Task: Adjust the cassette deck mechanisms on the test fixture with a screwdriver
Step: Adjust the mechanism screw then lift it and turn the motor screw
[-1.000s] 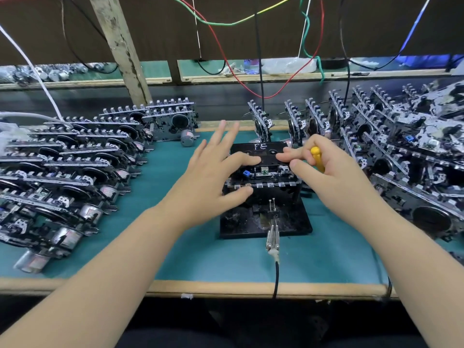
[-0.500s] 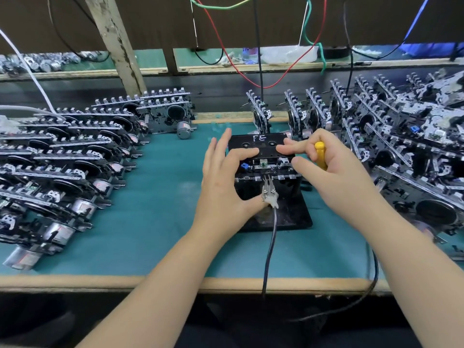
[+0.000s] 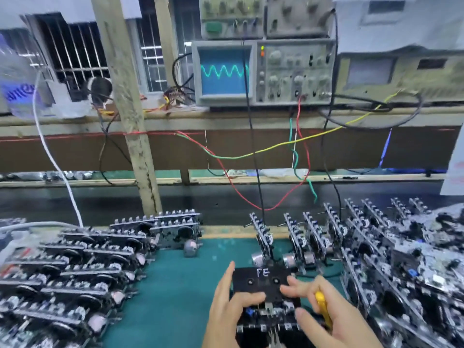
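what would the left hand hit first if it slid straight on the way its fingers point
Most likely nothing soon. The left hand points up along the left edge of the black cassette, over bare teal mat. Farther on stands an upright deck mechanism, though depth is unclear.

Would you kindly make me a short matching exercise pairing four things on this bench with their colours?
Things:
1. screwdriver handle
2. oscilloscope trace
3. bench mat
4. cassette marked FE

Colours:
A. black
B. yellow
C. bright cyan-green
D. dark teal

Pairs: 1-B, 2-C, 3-D, 4-A

The right hand grips the screwdriver handle; the left hand rests on the cassette marked FE.
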A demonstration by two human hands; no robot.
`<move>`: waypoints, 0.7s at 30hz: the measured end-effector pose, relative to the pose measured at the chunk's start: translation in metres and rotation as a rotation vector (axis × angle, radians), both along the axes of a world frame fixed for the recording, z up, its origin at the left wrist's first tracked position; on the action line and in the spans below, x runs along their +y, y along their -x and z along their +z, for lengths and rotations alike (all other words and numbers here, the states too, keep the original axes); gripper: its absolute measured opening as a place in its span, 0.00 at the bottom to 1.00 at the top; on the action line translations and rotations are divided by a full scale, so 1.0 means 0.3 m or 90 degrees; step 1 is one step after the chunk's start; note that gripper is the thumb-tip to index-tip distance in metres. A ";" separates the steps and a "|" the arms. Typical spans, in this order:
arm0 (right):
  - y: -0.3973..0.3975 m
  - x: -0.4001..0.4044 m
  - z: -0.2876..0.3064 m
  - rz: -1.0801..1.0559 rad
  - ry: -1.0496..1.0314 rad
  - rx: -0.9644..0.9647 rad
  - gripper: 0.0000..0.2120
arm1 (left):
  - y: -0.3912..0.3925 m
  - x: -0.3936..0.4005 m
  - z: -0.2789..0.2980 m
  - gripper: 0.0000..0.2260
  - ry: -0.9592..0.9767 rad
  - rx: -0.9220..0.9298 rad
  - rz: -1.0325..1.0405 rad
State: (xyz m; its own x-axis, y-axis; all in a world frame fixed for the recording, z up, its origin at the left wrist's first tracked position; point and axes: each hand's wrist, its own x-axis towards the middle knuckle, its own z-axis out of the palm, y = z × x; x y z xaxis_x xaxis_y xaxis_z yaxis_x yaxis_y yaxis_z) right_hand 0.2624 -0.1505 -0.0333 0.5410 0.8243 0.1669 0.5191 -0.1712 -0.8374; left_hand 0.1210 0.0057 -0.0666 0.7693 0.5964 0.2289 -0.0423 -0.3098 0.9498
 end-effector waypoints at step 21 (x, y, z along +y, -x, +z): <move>0.036 -0.106 0.134 -0.138 0.069 -0.210 0.11 | -0.024 -0.040 -0.002 0.29 -0.186 -0.007 0.058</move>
State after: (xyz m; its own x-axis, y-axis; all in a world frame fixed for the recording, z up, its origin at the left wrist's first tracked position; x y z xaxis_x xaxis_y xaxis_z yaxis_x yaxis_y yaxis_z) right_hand 0.2517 -0.1824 0.0069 0.6359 0.7195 0.2792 0.6993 -0.3842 -0.6029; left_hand 0.1282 -0.0064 -0.0672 0.7125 0.5704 0.4086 -0.0116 -0.5726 0.8197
